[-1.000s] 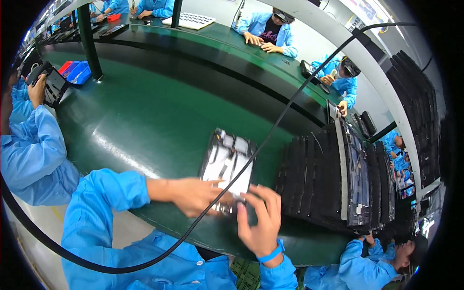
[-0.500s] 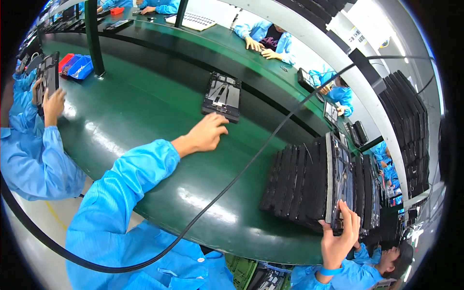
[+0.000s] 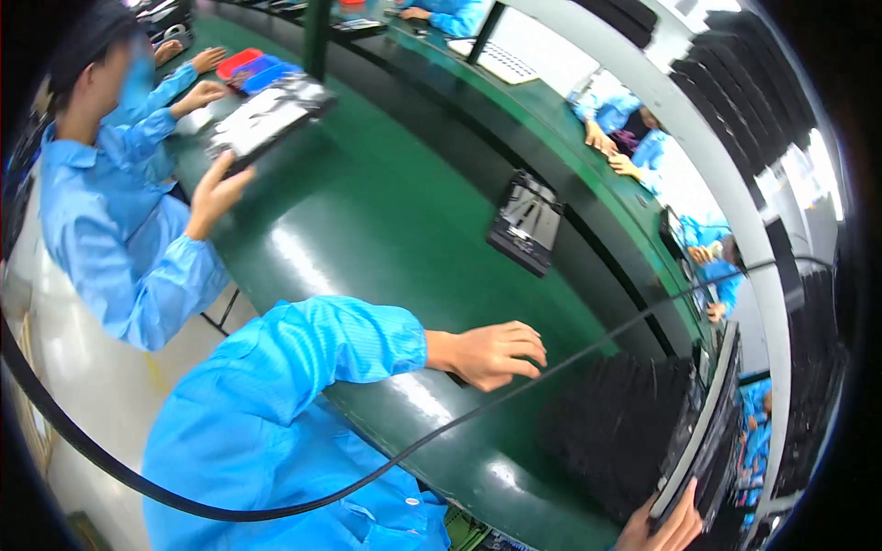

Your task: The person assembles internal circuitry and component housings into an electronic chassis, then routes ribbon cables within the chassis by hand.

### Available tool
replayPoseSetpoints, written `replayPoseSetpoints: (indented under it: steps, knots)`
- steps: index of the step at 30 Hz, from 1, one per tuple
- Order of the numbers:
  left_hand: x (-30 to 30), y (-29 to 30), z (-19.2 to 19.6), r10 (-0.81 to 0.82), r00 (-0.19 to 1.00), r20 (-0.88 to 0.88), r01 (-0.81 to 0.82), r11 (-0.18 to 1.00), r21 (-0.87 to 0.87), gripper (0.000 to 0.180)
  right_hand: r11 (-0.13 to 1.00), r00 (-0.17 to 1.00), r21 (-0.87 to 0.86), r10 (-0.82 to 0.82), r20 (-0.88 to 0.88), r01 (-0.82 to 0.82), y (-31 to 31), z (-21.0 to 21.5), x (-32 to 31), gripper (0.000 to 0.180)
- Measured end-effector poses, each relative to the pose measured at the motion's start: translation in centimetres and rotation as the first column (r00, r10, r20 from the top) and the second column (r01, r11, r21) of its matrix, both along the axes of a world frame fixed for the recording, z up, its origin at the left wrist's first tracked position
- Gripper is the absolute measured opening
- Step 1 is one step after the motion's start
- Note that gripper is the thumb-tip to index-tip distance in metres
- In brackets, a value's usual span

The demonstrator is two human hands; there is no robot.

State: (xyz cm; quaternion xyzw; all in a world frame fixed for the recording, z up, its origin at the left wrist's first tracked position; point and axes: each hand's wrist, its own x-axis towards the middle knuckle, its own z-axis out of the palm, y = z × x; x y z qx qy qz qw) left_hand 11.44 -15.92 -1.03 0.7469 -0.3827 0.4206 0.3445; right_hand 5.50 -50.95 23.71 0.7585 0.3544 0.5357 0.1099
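Note:
My left hand hovers over the green workbench, fingers loosely bent and apart, with no held thing visible. A small dark patch shows under its palm; I cannot make out what it is. At the lower right my right hand grips the near edge of a flat black device with a pale grey edge. This device stands on its side against a row of similar black devices, blurred by motion. Beyond my left hand, a flat black-and-silver device lies on the bench.
At left a co-worker's hand holds a silver-faced device near red and blue bins. A black cable crosses the view. A pale metal frame arches at right. Other workers sit across the bench.
The view has swung, so the bench things sit differently in it. My right hand has tilted the grey-edged device. The co-worker's device has turned from upright to nearly flat.

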Motion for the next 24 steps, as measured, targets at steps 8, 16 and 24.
replayPoseSetpoints:
  steps: [8, 16, 24]
  knots:
    - [-3.3, 0.6, -0.6, 0.055, 0.995, -0.078, -0.085, 0.88, -0.467, 0.042, 0.874, 0.802, -0.065, 0.409, -0.435, -0.481, 9.7, -2.7, -4.6, 0.021]
    - [-3.3, 1.8, -0.7, 0.19, 0.691, -0.697, -0.33, 0.941, -0.071, 0.021, 0.904, 0.39, 0.007, 0.192, -0.901, -0.427, 12.1, -16.2, -7.8, 0.044]
    - [-3.2, 2.2, -0.1, 0.172, 0.668, -0.724, -0.203, 0.978, 0.046, 0.03, 0.848, 0.014, 0.426, 0.453, -0.891, -0.317, 13.6, -17.0, 1.5, 0.028]
